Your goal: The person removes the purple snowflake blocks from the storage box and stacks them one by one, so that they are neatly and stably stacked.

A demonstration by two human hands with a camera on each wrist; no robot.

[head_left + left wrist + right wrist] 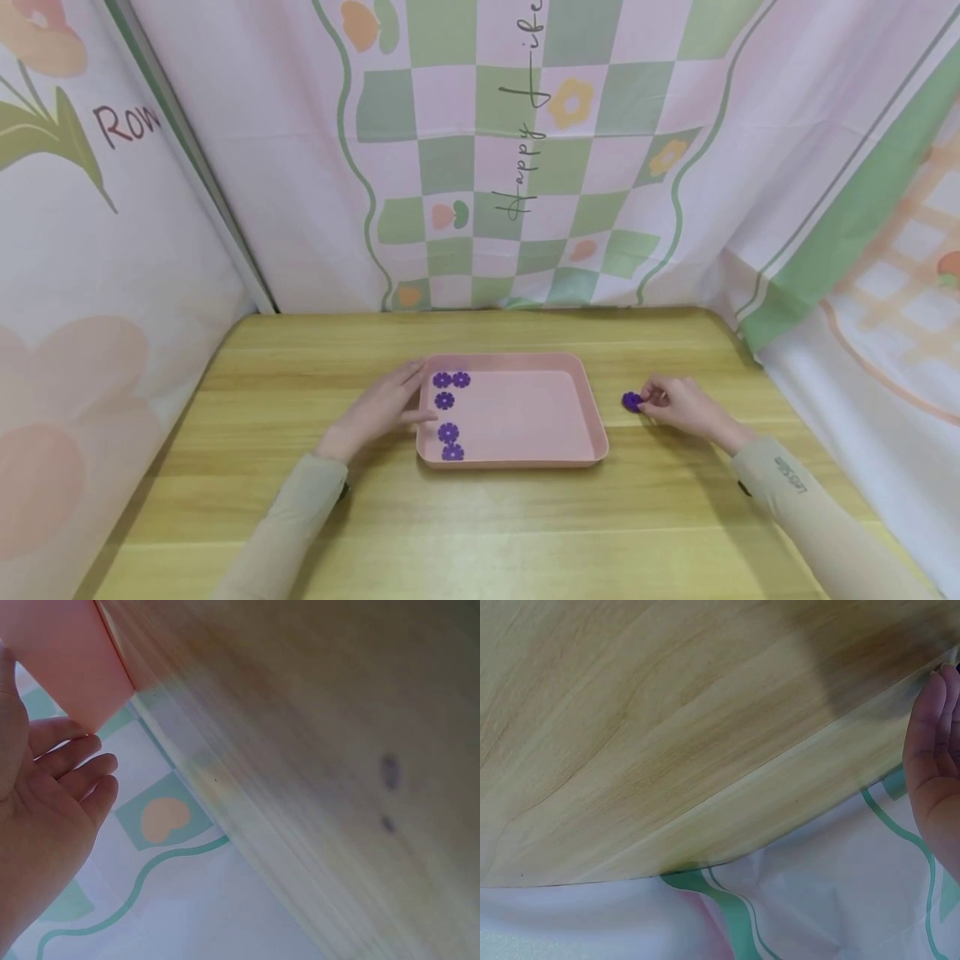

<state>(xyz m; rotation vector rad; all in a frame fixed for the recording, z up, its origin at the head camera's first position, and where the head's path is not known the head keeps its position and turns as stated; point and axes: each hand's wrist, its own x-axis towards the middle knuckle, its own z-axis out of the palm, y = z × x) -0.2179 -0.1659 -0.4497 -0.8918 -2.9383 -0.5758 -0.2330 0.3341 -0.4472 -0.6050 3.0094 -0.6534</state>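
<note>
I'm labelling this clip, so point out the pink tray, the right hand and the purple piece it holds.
Pink tray (525,417), head view: bare floor.
Right hand (682,407), head view: back of hand.
Purple piece (631,402), head view: uncovered part.

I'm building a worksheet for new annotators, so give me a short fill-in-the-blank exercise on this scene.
1. The tray is coloured ____.
2. Visible inside it are ____ purple flower-shaped pieces.
3. The piece outside the tray is held by the person's ____ fingers, that hand being above the table.

Missing words: pink; five; right.
</note>
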